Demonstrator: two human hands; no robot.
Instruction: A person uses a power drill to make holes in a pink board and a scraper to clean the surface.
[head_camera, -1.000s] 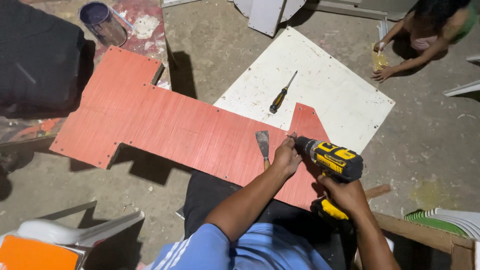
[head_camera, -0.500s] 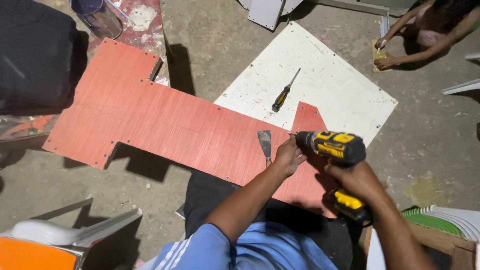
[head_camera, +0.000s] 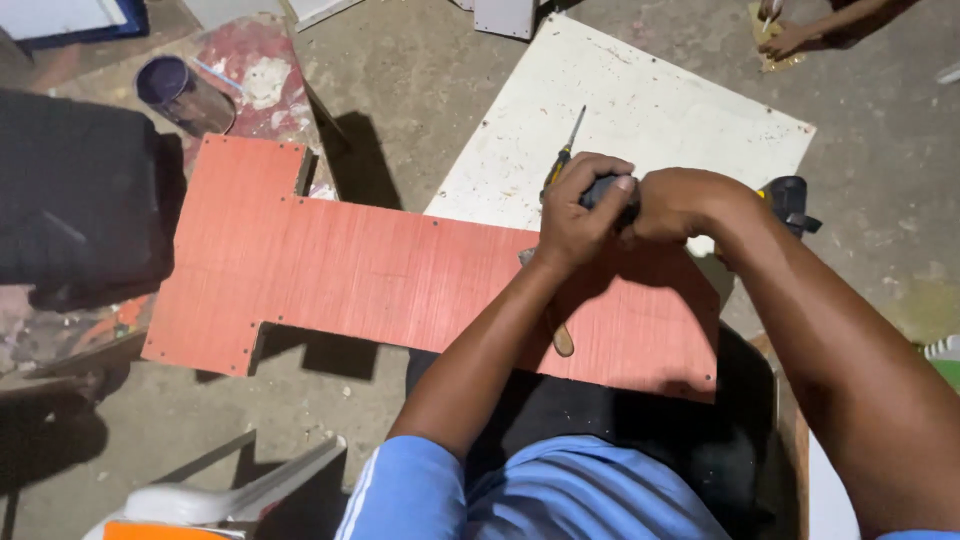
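Red fine-grained board (head_camera: 380, 280) under fingers (head_camera: 590, 195); white speckled panel (head_camera: 650, 110) beyond them; yellow-black screwdriver (head_camera: 562, 160) beside; blue sleeve (head_camera: 410, 490) behind.

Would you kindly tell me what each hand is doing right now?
Left hand: closed around the front of the dark power drill.
Right hand: closed on the same drill's body.

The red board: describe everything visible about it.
The red board is a flat, thin panel with a fine wood-like grain, cut in a stepped outline with a taller left end. Small screw holes dot its edges. It lies across the person's dark lap, over the concrete floor. Both hands and a wooden-handled tool lie over its right part.
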